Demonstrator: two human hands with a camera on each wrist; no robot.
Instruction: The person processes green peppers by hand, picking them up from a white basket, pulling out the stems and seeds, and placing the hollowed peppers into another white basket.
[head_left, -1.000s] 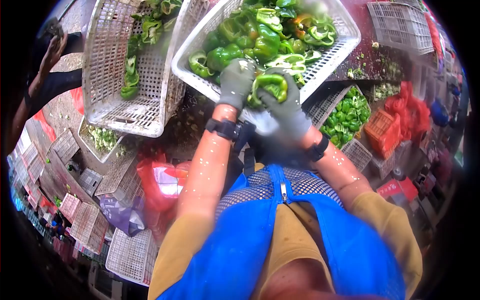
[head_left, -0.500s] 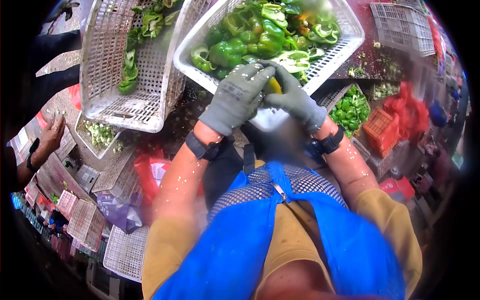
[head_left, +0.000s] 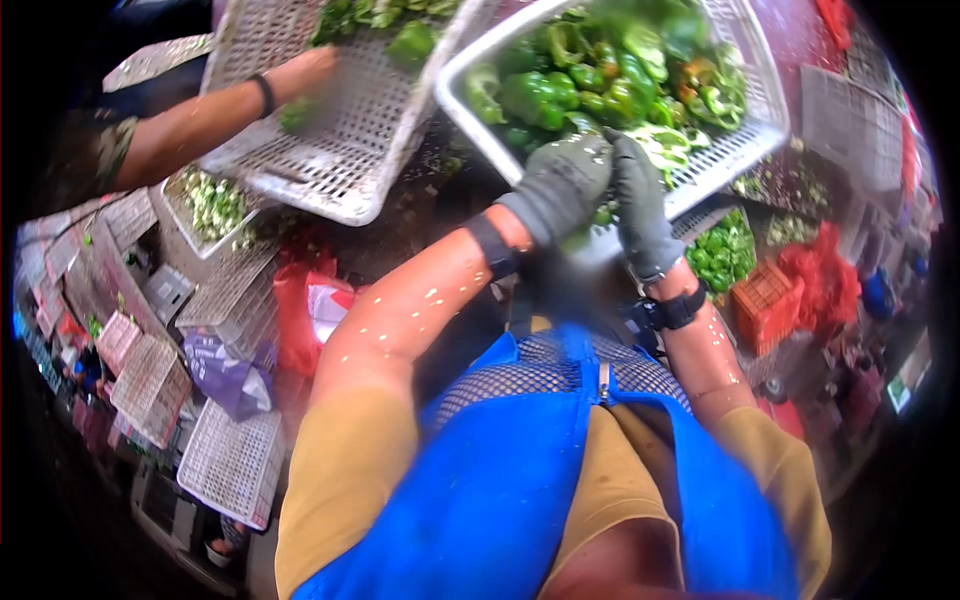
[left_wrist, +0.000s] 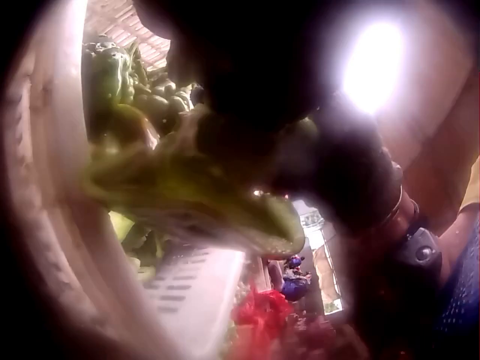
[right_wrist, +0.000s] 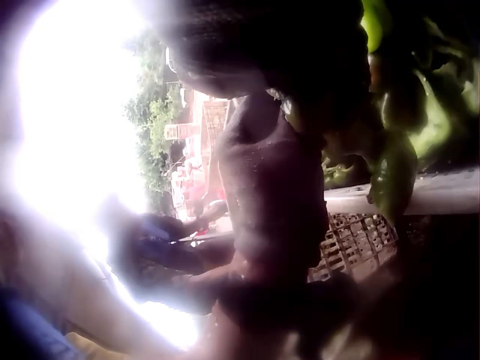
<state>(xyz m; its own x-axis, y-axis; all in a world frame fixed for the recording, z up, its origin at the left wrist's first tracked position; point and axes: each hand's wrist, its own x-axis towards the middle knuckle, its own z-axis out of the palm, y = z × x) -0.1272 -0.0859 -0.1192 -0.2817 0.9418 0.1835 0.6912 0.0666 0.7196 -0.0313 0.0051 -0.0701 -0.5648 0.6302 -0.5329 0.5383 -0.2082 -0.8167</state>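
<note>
My left hand (head_left: pixel 568 188), in a grey glove, curls over a green pepper (left_wrist: pixel 202 195) and hides most of it in the head view. Close against it, my gloved right hand (head_left: pixel 642 205) holds the pepper from the other side, its fingertips meeting the left fingers. In the left wrist view the pepper is blurred, stretched between dark gloves. Both hands stand over the near edge of a white crate (head_left: pixel 728 182) heaped with whole and cut green peppers (head_left: pixel 610 85). Backlight darkens both gloves in the wrist views.
A second white crate (head_left: pixel 350 190) tilts on the left, with another person's arm (head_left: pixel 215 120) reaching in. Below it sits a tray of pale cores (head_left: pixel 212 208). To the right are more green peppers (head_left: pixel 722 255), an orange crate (head_left: pixel 765 305) and red netting (head_left: pixel 825 275).
The open pepper half seen a second ago is no longer visible in the head view. My hands have closed together and shifted right; the other person's arm now reaches into the left crate.
</note>
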